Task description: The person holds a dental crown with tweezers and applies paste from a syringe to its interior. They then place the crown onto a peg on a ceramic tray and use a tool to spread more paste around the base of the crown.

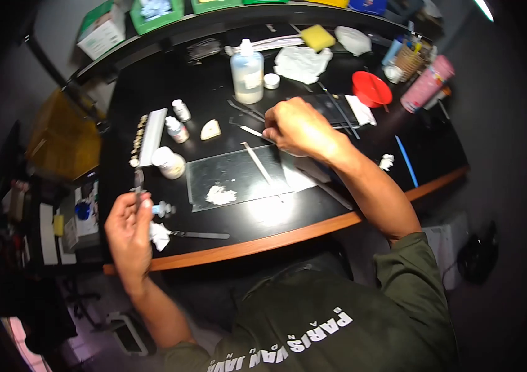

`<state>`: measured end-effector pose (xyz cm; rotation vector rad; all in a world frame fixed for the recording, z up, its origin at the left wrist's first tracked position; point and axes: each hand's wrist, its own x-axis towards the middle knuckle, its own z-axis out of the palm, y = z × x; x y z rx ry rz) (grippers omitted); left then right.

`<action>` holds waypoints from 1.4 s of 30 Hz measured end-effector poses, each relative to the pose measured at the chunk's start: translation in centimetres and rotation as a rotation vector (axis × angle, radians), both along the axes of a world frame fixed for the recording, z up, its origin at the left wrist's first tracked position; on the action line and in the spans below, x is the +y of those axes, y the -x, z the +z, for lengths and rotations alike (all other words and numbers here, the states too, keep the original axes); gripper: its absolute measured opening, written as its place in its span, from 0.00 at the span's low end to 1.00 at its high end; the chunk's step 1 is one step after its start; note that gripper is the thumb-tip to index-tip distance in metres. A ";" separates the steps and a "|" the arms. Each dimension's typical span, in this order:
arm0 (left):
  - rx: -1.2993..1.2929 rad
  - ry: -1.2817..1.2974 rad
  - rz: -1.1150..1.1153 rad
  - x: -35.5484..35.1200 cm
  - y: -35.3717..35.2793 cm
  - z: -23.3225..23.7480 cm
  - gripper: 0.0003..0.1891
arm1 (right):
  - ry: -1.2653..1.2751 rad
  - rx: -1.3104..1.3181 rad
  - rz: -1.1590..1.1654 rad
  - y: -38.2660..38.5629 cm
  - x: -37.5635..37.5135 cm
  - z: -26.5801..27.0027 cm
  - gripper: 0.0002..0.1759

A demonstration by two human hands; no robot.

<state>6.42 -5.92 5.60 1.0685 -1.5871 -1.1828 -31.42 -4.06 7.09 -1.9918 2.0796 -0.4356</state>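
Note:
My left hand (128,229) is raised over the front left of the table, thumb and fingers pinched on slim metal tweezers (139,180). A small whitish piece (133,162) shows at their upper tip. My right hand (297,127) is closed low over the back middle of the table. From its fingers a thin dental hand instrument (250,130) points left; a second metal tool (245,110) lies just behind. Between my hands, a glass slab (204,170) carries white crumbs (220,195) and a metal spatula (260,166).
Left of the slab stand a white jar (168,162), small bottles (177,129) and a plaster model (210,129). Behind are a large squeeze bottle (248,74) and crumpled tissue (303,64). A red bowl (372,88) and pink can (428,84) stand right. A wooden edge (276,243) borders the front.

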 end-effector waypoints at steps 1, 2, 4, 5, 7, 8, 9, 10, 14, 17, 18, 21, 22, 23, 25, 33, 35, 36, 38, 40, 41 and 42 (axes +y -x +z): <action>0.003 0.001 -0.003 0.1 -0.3 0.0 0.05 | 0.064 -0.023 0.030 1.8 1.4 0.9 0.09; 0.003 0.002 -0.001 0.2 -0.6 0.1 0.05 | 0.129 -0.049 0.066 3.3 2.9 1.9 0.09; -0.018 -0.004 -0.023 0.3 -1.3 0.4 0.07 | 0.049 -0.106 -0.167 6.1 6.6 4.8 0.08; -0.027 0.004 -0.027 0.3 -1.2 0.7 0.08 | 0.094 -0.078 -0.219 8.4 8.6 4.9 0.07; -0.031 0.013 -0.026 0.5 -0.9 1.3 0.11 | 0.167 -0.027 -0.304 12.2 12.2 4.7 0.07; -0.023 0.011 -0.026 0.7 -0.4 1.6 0.13 | 0.193 -0.002 -0.342 12.8 13.8 4.3 0.08; -0.014 0.011 -0.021 0.7 0.1 1.8 0.16 | 0.139 -0.124 -0.365 12.5 14.9 3.6 0.07; 0.000 0.027 -0.054 0.5 0.4 1.9 0.18 | 0.084 -0.245 -0.385 11.8 15.9 2.9 0.07; 0.097 0.073 -0.144 0.2 1.8 1.9 0.26 | -0.061 -0.224 -0.273 9.1 17.6 2.1 0.09; 0.138 0.058 -0.076 0.8 0.9 2.6 0.24 | 0.105 -0.273 -0.145 6.2 16.6 1.5 0.06; 0.153 0.080 -0.056 0.9 0.2 2.6 0.22 | 0.149 -0.301 -0.077 4.2 15.7 1.8 0.06; 0.080 0.149 0.017 1.2 -1.2 3.5 0.12 | 0.118 -0.384 0.188 -1.5 12.6 2.9 0.06; 0.024 0.136 0.040 1.4 -1.8 3.5 0.10 | 0.078 -0.419 0.265 -3.7 11.4 2.9 0.06; -0.028 0.120 0.056 1.5 -2.4 3.4 0.08 | 0.087 -0.412 0.367 -5.8 10.2 2.2 0.07; -0.080 0.131 0.125 1.4 -2.8 2.5 0.04 | 0.148 -0.362 0.566 -10.1 7.8 0.3 0.05; -0.518 0.353 0.438 0.1 -4.8 -0.2 0.07 | 0.332 -0.052 0.467 -23.0 -0.6 -5.4 0.09; -0.563 0.340 0.467 -0.3 -5.3 -0.6 0.08 | 0.368 -0.003 0.475 -23.6 -1.4 -5.6 0.10; -0.586 0.329 0.485 -0.3 -5.6 -0.7 0.08 | 0.376 -0.016 0.451 -23.6 -1.5 -5.5 0.09; -0.559 0.348 0.471 -0.8 -5.7 -1.1 0.08 | 0.385 -0.048 0.413 -23.3 -1.1 -5.1 0.09; -0.518 0.378 0.473 -1.5 -6.1 -2.0 0.07 | 0.400 -0.231 0.376 -22.6 -0.4 -4.1 0.07; -0.496 0.371 0.460 -1.7 -6.1 -2.1 0.07 | 0.418 -0.303 0.360 -22.2 0.0 -3.6 0.07; -0.474 0.364 0.442 -1.8 -6.0 -2.1 0.07 | 0.435 -0.374 0.338 -21.6 0.2 -3.4 0.08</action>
